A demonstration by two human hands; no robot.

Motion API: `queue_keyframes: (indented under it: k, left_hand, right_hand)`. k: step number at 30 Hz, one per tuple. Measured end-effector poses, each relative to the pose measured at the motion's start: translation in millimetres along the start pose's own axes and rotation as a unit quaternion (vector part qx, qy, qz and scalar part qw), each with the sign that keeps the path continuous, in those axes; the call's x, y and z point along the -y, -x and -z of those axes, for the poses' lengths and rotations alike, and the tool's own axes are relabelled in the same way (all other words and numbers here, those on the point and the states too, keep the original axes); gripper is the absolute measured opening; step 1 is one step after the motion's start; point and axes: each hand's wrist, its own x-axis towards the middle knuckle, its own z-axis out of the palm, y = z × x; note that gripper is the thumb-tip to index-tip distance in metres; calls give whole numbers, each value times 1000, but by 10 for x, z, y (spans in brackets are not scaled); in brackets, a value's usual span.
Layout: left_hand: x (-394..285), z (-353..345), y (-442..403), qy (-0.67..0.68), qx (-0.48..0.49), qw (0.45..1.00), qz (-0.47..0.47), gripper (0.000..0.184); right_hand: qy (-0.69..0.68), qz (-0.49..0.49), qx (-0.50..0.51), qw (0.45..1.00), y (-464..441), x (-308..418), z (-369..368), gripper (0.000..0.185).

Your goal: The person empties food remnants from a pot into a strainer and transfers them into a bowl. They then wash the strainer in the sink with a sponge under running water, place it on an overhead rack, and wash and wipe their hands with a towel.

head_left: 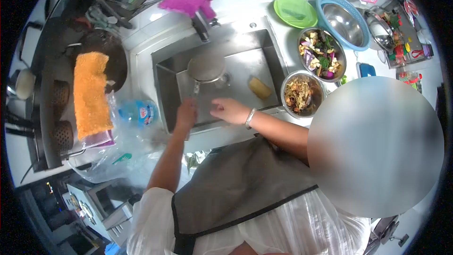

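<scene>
A round fine-mesh strainer (206, 68) is over the steel sink basin (255, 63), below the dark faucet (200, 27). Its handle points toward my left hand (187, 112), whose fingers are closed at the handle's end; they are somewhat blurred. To the right, my right hand (230, 110), with a silver bracelet on the wrist, hovers over the front of the basin. Its fingers are loosely bent and apart, and I see nothing in them. A yellowish-brown oblong piece (259, 88) lies on the basin floor, its kind unclear.
Right of the sink stand a bowl of brownish scraps (302, 94), a bowl of mixed cut vegetables (322, 54), a blue basin (364, 42) and green plates (295, 11). On the left are a plastic bottle (139, 112), an orange cloth (93, 97) and a wok (118, 61).
</scene>
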Motion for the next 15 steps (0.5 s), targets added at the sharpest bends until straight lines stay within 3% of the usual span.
queue_keyframes:
  k: [1,3,4,5,6,7,8,9,11,13,15]
  left_hand:
    - [-357,22,226,112,-14,992,61,28]
    - [-653,19,577,279,-24,960,-11,13]
    - [-601,-42,654,321,-16,943,-88,15]
    - [-509,-91,689,290,5,953,-88,20]
    - [-745,78,828,268,0,953,-144,26]
    - [-959,229,922,315,11,942,-115,30]
    - [-1116,402,985,365,27,926,-90,35]
    - [-1210,602,1038,313,-55,930,-185,37]
    - [-1280,919,1173,183,-192,895,-359,40]
    - [-1147,1137,1335,172,-233,902,-321,41]
    - [-1021,1310,1483,154,-237,914,-291,41]
  right_hand:
    - [-33,17,-31,999,-14,66,-41,42]
    - [-96,69,-73,990,-53,320,-75,48]
    - [-125,79,-70,987,52,674,-31,44]
    - [-152,94,-58,982,174,981,-13,41]
    - [-37,97,-80,991,175,1049,-55,30]
    - [37,204,-102,973,137,1079,-62,28]
    - [58,210,-101,971,179,1279,-18,27]
    - [41,140,-69,987,257,1530,39,29]
    - [93,163,-65,980,461,2183,195,34]
    - [106,214,-156,959,589,2641,345,40]
    - [-34,307,-201,930,744,3275,436,43]
